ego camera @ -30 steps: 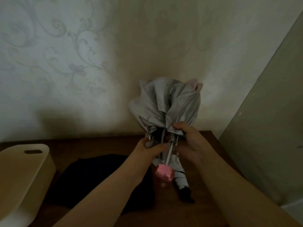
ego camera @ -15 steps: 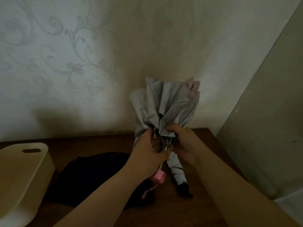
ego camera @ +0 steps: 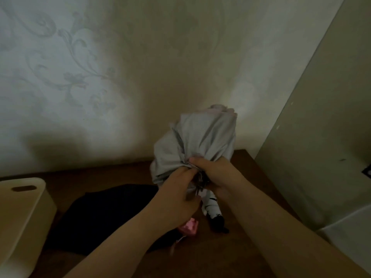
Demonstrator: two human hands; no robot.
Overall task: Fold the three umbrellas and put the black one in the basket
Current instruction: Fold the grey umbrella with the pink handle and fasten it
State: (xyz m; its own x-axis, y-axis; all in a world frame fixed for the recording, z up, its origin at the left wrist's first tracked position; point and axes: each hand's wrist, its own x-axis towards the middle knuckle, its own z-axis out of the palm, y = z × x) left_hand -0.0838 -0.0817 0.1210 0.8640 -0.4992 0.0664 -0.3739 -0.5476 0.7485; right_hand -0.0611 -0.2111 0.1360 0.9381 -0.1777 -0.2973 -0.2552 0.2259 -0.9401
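Hands meet over the tabletop's back right part: left hand (ego camera: 176, 189) and right hand (ego camera: 215, 173) both clutch the gathered canopy of the grey umbrella (ego camera: 200, 137), its pink handle (ego camera: 190, 227) pointing down. Black umbrella (ego camera: 104, 215) lies mid-table; basket (ego camera: 22, 213) stands at the left edge.

Grey umbrella (ego camera: 197, 141) with pink handle (ego camera: 190, 227); black umbrella (ego camera: 104, 215); white umbrella with black stripes (ego camera: 210, 205); cream basket (ego camera: 22, 213); dark brown table (ego camera: 220, 255); pale wallpaper (ego camera: 100, 77) with grey floral scrolls.
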